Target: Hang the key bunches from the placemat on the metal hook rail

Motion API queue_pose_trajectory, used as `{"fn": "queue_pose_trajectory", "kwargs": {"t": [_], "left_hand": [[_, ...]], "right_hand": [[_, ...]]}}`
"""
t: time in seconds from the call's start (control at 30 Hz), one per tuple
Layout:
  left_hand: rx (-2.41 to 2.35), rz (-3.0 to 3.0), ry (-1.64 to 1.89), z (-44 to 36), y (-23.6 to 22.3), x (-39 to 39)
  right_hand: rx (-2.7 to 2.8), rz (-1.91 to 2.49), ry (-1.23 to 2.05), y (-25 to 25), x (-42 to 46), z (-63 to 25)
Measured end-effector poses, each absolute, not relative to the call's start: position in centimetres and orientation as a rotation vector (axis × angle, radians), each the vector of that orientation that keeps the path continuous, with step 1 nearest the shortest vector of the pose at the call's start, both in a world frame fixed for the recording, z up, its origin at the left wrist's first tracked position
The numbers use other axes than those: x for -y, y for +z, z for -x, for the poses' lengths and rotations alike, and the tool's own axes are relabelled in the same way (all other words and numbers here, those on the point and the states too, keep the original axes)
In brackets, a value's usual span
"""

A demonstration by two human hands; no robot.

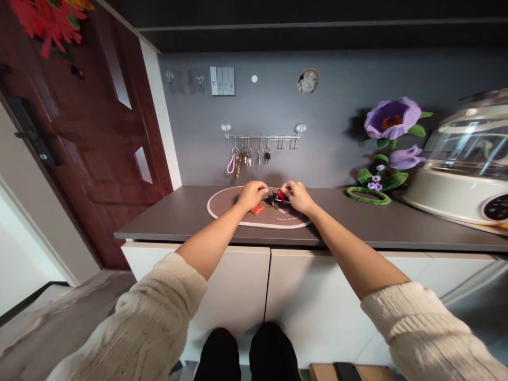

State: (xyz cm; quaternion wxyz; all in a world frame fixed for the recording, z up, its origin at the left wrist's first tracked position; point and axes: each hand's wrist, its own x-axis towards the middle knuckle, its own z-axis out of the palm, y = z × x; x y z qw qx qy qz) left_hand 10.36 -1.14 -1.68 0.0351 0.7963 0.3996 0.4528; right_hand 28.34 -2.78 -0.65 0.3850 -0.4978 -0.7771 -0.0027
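Over an oval brown mat [222,203] with a pale rim, both my hands are held close together. My right hand [297,197] is closed in a pinch at a red strap [281,196] on a bunch of dark keys [271,199]. My left hand [253,194] has its fingers bent and pressed together just left of the keys; whatever is between them, if anything, is hidden. An orange-red tag [257,209] lies on the mat below the left hand. How the tag and keys connect cannot be made out.
On the wall behind, a clear hook rail [264,137] carries several key sets, one with a pink loop [230,164]. A purple fabric flower [392,119] and a white appliance with a clear dome [456,185] stand right. A dark red door [99,159] is left.
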Motion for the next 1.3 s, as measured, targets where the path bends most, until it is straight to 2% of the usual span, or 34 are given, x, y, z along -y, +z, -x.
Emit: {"fn": "queue_pose_trajectory", "kwargs": {"t": [0.37, 0.83, 1.3], "left_hand": [[-1.101, -2.385, 1.364, -10.9, -1.5, 1.6], [-1.006, -2.461, 1.304, -11.2, -1.6, 1.5], [-0.961, -2.056, 1.519, -11.3, -1.3, 1.2]], "right_hand": [[1.752, 1.036, 0.435, -0.6, 2.0, -28.4], [1.730, 0.827, 0.568, -0.4, 2.4, -27.8], [1.649, 0.868, 0.539, -0.5, 2.1, -27.9]]}}
